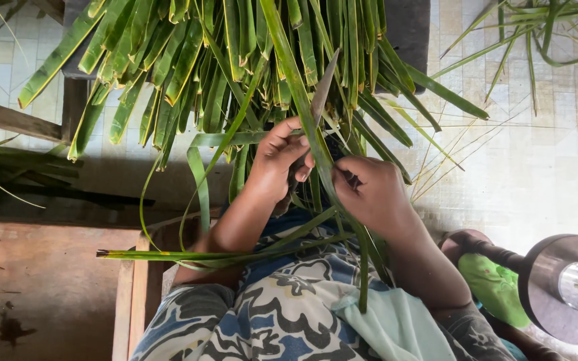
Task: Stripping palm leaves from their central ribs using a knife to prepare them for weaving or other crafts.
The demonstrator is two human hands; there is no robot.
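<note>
Hands meet at the middle of the view, both busy with one long green leaf strip [316, 144] that runs from the top of the frame down between them and on toward the lap. The left hand [277, 159] has its fingers curled together around the handle of a knife [322, 90], whose narrow grey blade points up and slightly right, lying close along the strip; the thumb rests across the top of the grip. The right hand [368, 194] sits just beside it, lower and to the right, with its fingers bent and pinched onto the same strip where it passes under the palm. Behind both hands hangs a thick bundle of leaves [188, 60], their cut yellow-green ends fanning out leftward and downward. More thin strips [195, 255] lie across the left forearm and jut out to the left over a wooden bench [132, 301]. A pale green cloth [396, 324] lies on the patterned blue and white clothing over the lap. At the lower right stands a round metal object [563, 284] on a dark post, near the right elbow. Loose thin leaves [536, 40] spread over the pale tiled floor [543, 154] at the upper right.
</note>
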